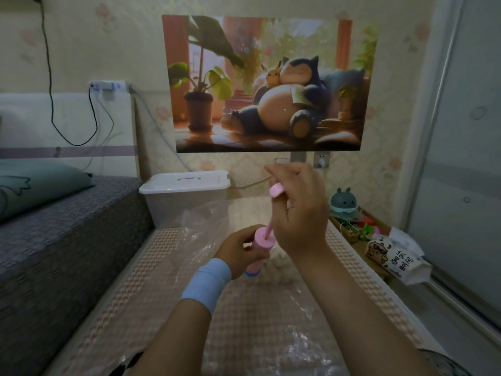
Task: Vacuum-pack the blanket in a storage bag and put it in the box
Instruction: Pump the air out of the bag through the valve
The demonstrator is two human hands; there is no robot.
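Observation:
A clear plastic storage bag (271, 308) lies flat on the pink patterned mat (130, 291), with the pale fluffy blanket (276, 270) partly showing inside it under my hands. My left hand (238, 251) grips the pink barrel of a hand pump (261, 249) that stands upright on the bag. My right hand (298, 210) holds the pump's pink handle (277, 190), with the thin rod drawn out above the barrel. The clear storage box (184, 196) with its white lid on stands beyond the bag, against the wall.
A grey-covered bed (59, 240) with a green pillow (32, 185) runs along the left. To the right sit a small teal toy (343, 203), a tray of small items (357, 229) and a printed tissue pack (393, 256), beside a sliding door (461, 185).

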